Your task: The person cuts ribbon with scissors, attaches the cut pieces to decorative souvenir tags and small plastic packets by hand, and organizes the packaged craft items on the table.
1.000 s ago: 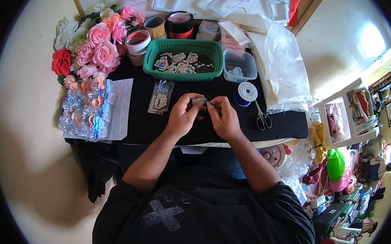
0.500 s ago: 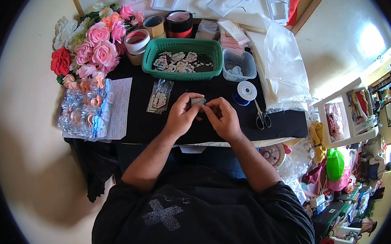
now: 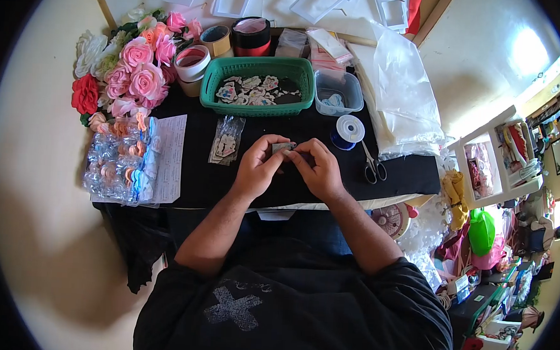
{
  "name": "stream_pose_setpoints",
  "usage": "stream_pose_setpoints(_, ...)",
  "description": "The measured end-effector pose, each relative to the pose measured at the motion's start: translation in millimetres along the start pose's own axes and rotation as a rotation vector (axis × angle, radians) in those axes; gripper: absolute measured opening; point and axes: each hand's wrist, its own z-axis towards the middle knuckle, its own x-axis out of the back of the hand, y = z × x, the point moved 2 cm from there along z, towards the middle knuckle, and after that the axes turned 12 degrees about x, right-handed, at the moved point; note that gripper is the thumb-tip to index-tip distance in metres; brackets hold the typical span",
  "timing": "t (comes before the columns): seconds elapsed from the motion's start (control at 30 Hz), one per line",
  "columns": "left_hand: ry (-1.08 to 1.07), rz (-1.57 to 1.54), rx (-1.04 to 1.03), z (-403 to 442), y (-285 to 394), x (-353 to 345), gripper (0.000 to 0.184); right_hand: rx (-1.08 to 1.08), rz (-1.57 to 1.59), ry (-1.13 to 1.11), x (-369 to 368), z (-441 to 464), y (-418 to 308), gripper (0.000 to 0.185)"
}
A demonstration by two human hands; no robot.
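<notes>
My left hand [image 3: 258, 164] and my right hand [image 3: 318, 169] meet over the black cloth, fingers closed in a pinch on a small flat greyish piece [image 3: 281, 147]. Fingers cover much of it, so its exact kind is unclear. Left of my left hand lies a clear plastic bag [image 3: 226, 142] with pale printed cutouts inside. Beyond both hands stands a green basket [image 3: 255, 110] holding several similar cutouts [image 3: 253, 89]. To the right of my right hand are a spool of blue ribbon [image 3: 348, 133] and scissors [image 3: 374, 165], lying with their handles towards me.
A clear tub [image 3: 339, 83] with pale blue pieces is beside the basket. Tape rolls [image 3: 193, 66] and artificial roses [image 3: 143, 73] stand at back left. Wrapped packets [image 3: 119, 160] rest on a written sheet [image 3: 170, 160]. Plastic sheets [image 3: 406, 93] cover the right side.
The camera view has shifted slightly. Both hands stay together on the small piece, with only slight finger movement.
</notes>
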Motion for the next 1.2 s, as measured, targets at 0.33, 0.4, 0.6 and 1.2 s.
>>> stream_pose_setpoints(0.33,-0.05,0.033,-0.012,-2,0,-1,0.02,-0.115,0.002,0.021,6,-2,9,0.022)
stream_pose_setpoints(0.4,-0.065,0.023,-0.012,-1,-2,0,0.02,-0.134,0.068,0.024,7,-2,10,0.023)
stream_pose_setpoints(0.6,-0.057,-0.045,-0.02,0,0,-1,0.021,-0.152,0.096,-0.011,6,-2,7,0.02)
stream_pose_setpoints(1.2,-0.03,0.07,-0.018,-1,1,2,0.019,-0.096,0.097,0.057,3,-1,4,0.014)
